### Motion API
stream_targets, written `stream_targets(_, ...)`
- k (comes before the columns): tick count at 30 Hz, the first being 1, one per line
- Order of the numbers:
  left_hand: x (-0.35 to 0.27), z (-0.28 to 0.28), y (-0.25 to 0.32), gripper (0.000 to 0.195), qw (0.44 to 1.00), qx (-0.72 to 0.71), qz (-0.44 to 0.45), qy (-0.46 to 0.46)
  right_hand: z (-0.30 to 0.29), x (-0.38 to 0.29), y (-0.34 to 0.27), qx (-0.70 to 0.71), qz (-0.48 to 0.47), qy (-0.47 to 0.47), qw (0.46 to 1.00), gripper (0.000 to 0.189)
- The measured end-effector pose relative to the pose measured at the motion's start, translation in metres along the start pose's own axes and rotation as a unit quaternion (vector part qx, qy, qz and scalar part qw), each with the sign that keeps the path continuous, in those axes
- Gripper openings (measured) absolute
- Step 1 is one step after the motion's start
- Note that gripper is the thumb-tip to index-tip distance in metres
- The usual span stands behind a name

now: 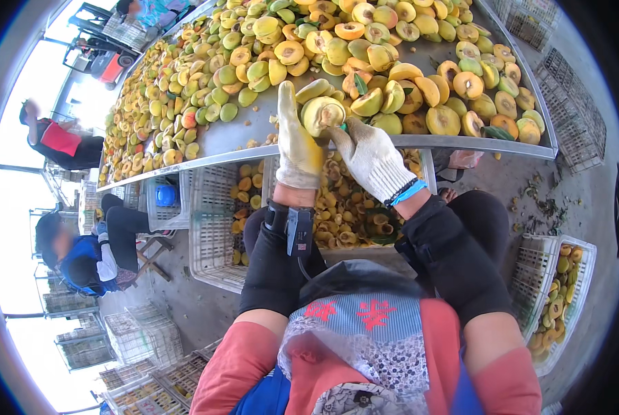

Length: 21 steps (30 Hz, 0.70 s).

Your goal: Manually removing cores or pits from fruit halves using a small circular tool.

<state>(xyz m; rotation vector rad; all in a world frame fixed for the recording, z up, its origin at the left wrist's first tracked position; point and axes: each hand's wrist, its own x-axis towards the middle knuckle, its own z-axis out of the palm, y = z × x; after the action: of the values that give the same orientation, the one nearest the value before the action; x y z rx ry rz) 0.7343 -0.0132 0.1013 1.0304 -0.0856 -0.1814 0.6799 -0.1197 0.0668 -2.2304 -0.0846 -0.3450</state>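
Before me, a halved yellow peach [321, 115] is held just above the front rim of a metal table, its cut face turned up. My left hand [300, 148], in a stained yellowish-white glove, supports the peach from the left with the fingers stretched upward. My right hand [374, 155], in a white knit glove, presses its fingertips to the peach's right side. A small green part [343, 126] shows at those fingertips; it looks like part of a hand tool, mostly hidden. Many halved peaches [387, 98] lie just beyond my hands.
The metal table [237, 124] carries heaped peach halves. Below it stand plastic crates [213, 228] holding peaches and scraps [340, 207]. Another peach crate [569, 306] is at right. A seated person [86, 259] works at left, and another person [63, 137] is behind. A forklift [104, 65] stands farther off.
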Motion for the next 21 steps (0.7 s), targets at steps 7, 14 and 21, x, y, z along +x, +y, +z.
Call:
stream_targets(7, -0.002, -0.007, -0.006, 0.050, 0.999, 0.034, 0.027, -0.017, -0.006, -0.003, -0.013, -0.019, 0.023, -0.002, 1.000, 0.039)
stream_targets(14, -0.009, -0.006, -0.006, 0.051, 0.998, 0.046, 0.037, 0.017, -0.019, -0.005, -0.029, 0.034, 0.018, -0.065, 0.997, 0.042)
stream_targets(21, -0.012, 0.002, 0.006, 0.055, 0.991, 0.132, 0.034, -0.002, -0.007, -0.012, -0.015, 0.144, 0.046, -0.111, 0.982, 0.048)
